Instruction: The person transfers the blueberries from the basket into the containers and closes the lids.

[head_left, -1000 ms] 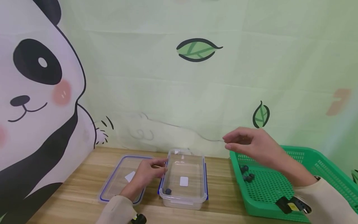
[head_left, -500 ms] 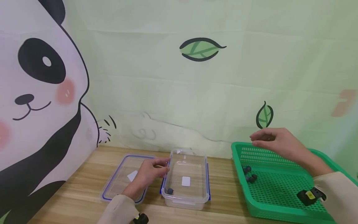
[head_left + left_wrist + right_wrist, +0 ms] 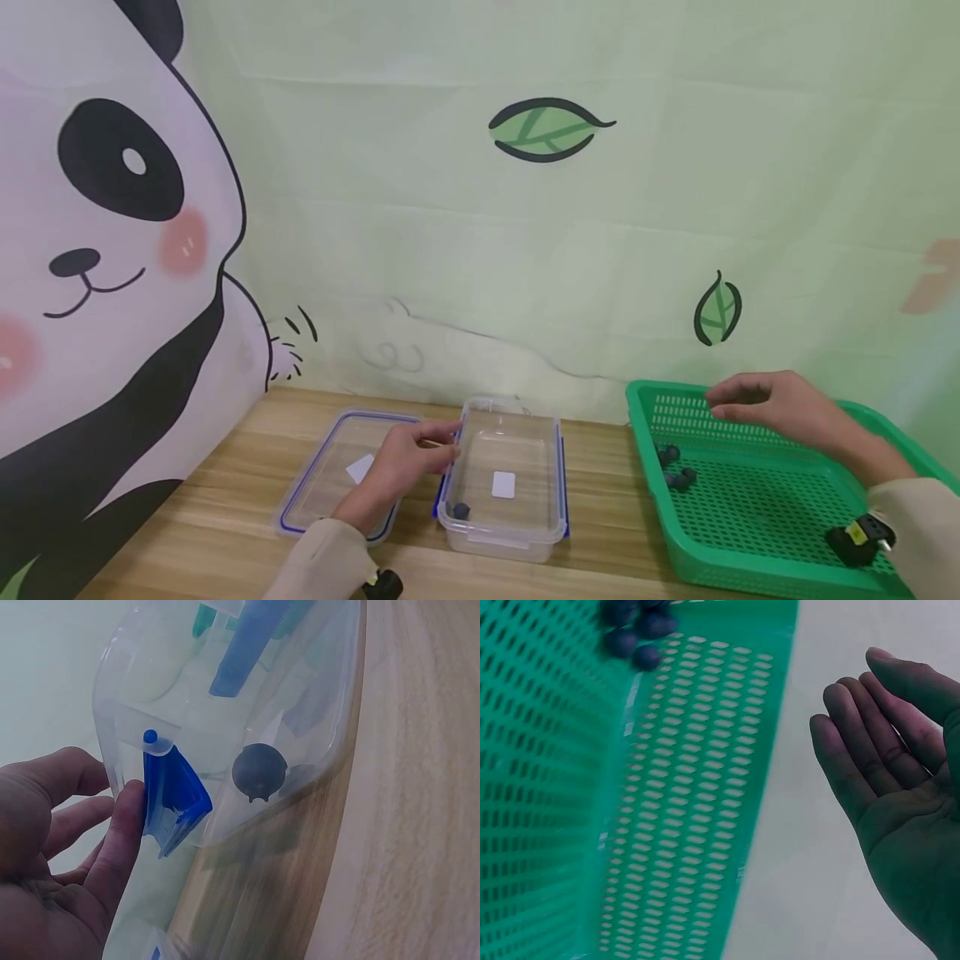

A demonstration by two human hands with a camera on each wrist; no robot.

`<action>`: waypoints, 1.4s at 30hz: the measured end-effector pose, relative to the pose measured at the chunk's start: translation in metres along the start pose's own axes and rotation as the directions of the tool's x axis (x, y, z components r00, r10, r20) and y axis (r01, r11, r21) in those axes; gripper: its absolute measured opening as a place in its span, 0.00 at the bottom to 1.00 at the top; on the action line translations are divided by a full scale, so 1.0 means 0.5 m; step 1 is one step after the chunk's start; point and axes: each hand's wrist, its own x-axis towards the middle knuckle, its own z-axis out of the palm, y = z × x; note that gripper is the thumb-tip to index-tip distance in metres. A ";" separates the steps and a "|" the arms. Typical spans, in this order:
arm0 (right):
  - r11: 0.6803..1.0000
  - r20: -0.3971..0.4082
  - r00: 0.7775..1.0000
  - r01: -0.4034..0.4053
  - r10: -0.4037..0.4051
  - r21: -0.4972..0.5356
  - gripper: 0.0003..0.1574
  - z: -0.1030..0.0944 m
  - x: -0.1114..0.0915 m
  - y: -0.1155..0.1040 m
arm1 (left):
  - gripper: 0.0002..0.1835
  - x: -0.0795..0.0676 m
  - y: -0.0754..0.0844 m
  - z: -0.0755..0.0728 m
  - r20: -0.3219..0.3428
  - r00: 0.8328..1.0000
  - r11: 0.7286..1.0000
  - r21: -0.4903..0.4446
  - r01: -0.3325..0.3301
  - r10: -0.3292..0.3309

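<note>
My left hand point(image 3: 408, 458) rests its fingertips on the left side of a clear plastic food container point(image 3: 510, 521), beside a blue latch point(image 3: 172, 799) that hangs unfastened. Inside the container one blueberry point(image 3: 460, 511) lies at the near left corner. My right hand point(image 3: 783, 408) is over the back of a green plastic basket point(image 3: 686, 542), fingers loosely bent and nothing held. Several blueberries point(image 3: 681, 479) sit along the basket's left side. In the right wrist view, these blueberries point(image 3: 646, 630) appear at the top, away from my fingers.
The container's clear lid point(image 3: 300, 492), with its blue seal, lies on the wooden table point(image 3: 600, 500) left of the container, partly under my left hand. Behind the table hangs a pale green backdrop point(image 3: 420, 208) printed with a panda and leaves.
My right hand has moved right and lowered, from the basket's left back edge to over the basket. My left hand keeps its place at the container. The view has shifted slightly.
</note>
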 end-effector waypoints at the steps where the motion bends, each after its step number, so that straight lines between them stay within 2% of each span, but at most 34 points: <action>1: 1.000 0.013 1.000 -0.005 0.005 0.008 0.22 0.004 -0.001 0.007 | 0.21 0.000 0.000 0.000 0.003 1.000 1.000 0.002 0.001 -0.001; 7: 0.995 0.115 0.993 -0.027 0.016 0.097 0.21 0.034 -0.002 0.042 | 0.21 -0.003 0.001 -0.001 0.009 1.000 1.000 0.012 0.009 -0.009; 12: 0.993 0.176 0.984 -0.026 0.005 0.119 0.20 0.056 0.004 0.055 | 0.21 -0.003 0.002 -0.001 0.009 1.000 1.000 0.015 0.017 -0.017; 16: 0.992 0.207 0.978 -0.007 -0.020 0.127 0.19 0.068 0.011 0.065 | 0.20 -0.001 0.001 -0.001 0.005 1.000 1.000 0.009 0.011 -0.011; 26: 0.995 0.279 0.960 -0.003 -0.024 0.096 0.14 0.099 0.030 0.086 | 0.20 0.000 -0.003 -0.002 -0.004 1.000 1.000 0.008 0.022 -0.022; 38: 0.992 0.360 0.931 0.018 -0.062 0.124 0.10 0.118 0.045 0.077 | 0.20 0.002 -0.002 0.000 -0.003 1.000 1.000 0.005 0.014 -0.014; 42: 0.993 0.363 0.930 0.015 -0.057 0.116 0.09 0.119 0.047 0.078 | 0.20 0.004 -0.003 0.000 -0.003 1.000 1.000 0.010 0.016 -0.016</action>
